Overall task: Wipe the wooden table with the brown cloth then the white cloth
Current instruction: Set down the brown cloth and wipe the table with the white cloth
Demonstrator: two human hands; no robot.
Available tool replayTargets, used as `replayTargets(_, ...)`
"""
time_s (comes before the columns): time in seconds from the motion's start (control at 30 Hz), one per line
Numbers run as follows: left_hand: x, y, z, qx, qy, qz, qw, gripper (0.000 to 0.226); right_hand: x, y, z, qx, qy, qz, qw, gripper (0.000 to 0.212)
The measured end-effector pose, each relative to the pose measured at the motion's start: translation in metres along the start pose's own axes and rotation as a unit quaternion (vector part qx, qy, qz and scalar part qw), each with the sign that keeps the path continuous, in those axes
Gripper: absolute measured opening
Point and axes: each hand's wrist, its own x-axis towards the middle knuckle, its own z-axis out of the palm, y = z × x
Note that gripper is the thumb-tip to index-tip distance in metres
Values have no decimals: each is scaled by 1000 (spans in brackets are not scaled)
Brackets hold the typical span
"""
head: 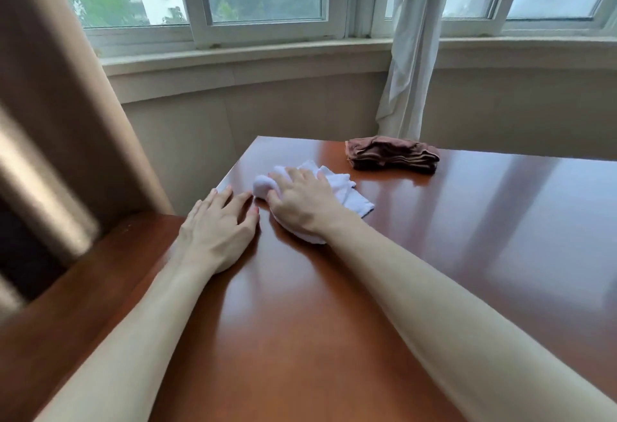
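Left hand [217,231] lies flat on the wooden counter [334,304] near its left edge, fingers straight, holding nothing. Just right of it, the right hand [300,198] presses down on the bunched white cloth [347,188], fingers curled over it. Farther right, near the far edge, sits the folded brown cloth [394,154], untouched.

Left hand [217,231] lies flat, fingers straight; right hand [300,201] curled, gripping.

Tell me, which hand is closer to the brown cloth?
Right. The right hand presses the white cloth, just short of the brown cloth; the left hand lies flat farther away.
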Motion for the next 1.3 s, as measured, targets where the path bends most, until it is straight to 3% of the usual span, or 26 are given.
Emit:
replayTargets(0.2, -7, 7, -9, 15, -31, -1, 999, 57, -152, -33, -14, 10, -10, -55, 998, 63)
replayTargets(0.33, -9, 8, -11, 32, -50, 3, 998, 59, -180, -34, -20, 9, -13, -58, 998, 57)
replayTargets(0.5, -8, 6, -10, 32, -50, 11, 998, 60, -129, -25, -15, 9, -8, -27, 1000, 53)
replayTargets(0.7, -9, 5, -2, 34, -13, 3, 999, 63, -2, -5, -4, 7, -4, 14, 1000, 52)
replayTargets(0.9, -5, 3, -1, 20, 20, 2, 1000, 65, 137, -3, 14, -5, -20, -23, 1000, 62)
replayTargets(1.0, -10, 5, -3, 11, 26, -2, 1000, 66, 182, 5, 15, -16, -20, -3, 1000, 50)
replayTargets(1.2, -8, 5, -9, -27, 21, -9, 999, 59, 168, -5, 18, -35, 1, -48, 998, 48)
replayTargets(1.3, -9, 4, -23, -247, 74, -71, 963, 27, 104, -34, 22, -15, -20, -113, 993, 43)
